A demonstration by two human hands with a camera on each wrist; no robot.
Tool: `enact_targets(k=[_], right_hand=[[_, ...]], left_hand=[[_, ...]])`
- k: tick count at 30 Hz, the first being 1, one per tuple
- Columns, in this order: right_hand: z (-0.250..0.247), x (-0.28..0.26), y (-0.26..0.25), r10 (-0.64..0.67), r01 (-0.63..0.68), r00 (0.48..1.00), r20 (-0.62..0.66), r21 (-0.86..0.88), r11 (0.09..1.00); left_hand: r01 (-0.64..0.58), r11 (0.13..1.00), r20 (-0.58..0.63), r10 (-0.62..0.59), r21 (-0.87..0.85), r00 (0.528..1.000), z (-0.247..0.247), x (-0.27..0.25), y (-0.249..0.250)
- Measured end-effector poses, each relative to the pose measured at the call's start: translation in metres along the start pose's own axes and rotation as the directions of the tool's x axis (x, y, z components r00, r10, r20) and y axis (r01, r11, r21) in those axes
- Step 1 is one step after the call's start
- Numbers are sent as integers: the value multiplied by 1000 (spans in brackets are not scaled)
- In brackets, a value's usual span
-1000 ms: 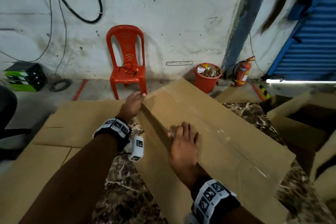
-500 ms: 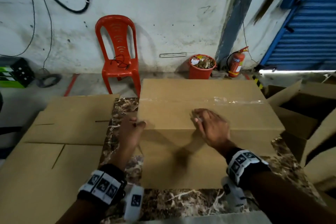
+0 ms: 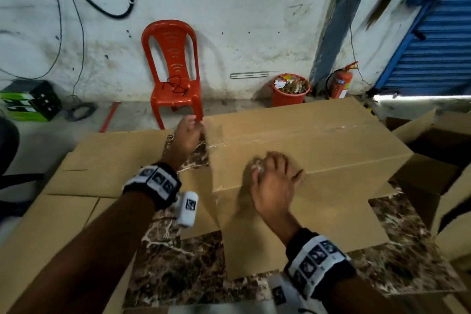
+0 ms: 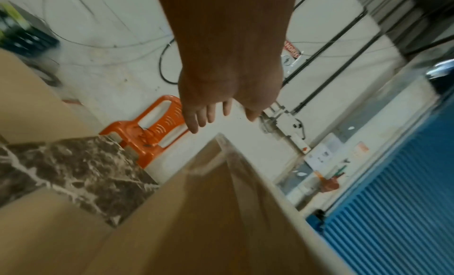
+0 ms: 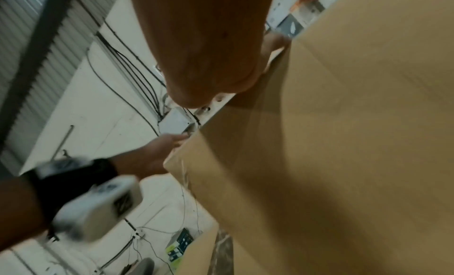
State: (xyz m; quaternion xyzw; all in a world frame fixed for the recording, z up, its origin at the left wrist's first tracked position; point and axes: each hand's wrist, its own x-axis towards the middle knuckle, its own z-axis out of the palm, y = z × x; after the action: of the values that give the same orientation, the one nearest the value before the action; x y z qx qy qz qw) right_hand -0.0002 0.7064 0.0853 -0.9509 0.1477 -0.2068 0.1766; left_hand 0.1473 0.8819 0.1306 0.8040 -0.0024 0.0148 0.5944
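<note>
A large brown cardboard box point(image 3: 318, 140) with a clear taped seam along its top stands on the marble table point(image 3: 178, 270); a flap lies flat toward me. My left hand point(image 3: 190, 132) reaches to the box's far left corner. In the left wrist view its fingers point(image 4: 203, 116) are straight and spread just above that corner point(image 4: 222, 141). My right hand point(image 3: 276, 176) rests palm down on the box top near the front edge, its fingers a little bent. A small pale shiny bit shows beside its thumb side. In the right wrist view the box point(image 5: 343, 143) fills the frame.
Flattened cardboard sheets point(image 3: 81, 186) cover the table's left side. Open cardboard boxes point(image 3: 438, 150) crowd the right. Beyond the table stand a red plastic chair point(image 3: 173, 71), an orange bucket point(image 3: 290, 90) of scraps, a fire extinguisher point(image 3: 340, 83), and a green box point(image 3: 25, 100).
My left hand has gone from the box's near left edge forward to its far left corner. My right hand has slid back toward the top's front edge. The box has turned slightly.
</note>
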Motion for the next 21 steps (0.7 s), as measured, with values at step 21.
enact_targets(k=[21], right_hand=[[-26, 90, 147, -120, 133, 936, 332, -19, 991]], left_hand=[[270, 952, 83, -261, -145, 962, 34, -100, -41]])
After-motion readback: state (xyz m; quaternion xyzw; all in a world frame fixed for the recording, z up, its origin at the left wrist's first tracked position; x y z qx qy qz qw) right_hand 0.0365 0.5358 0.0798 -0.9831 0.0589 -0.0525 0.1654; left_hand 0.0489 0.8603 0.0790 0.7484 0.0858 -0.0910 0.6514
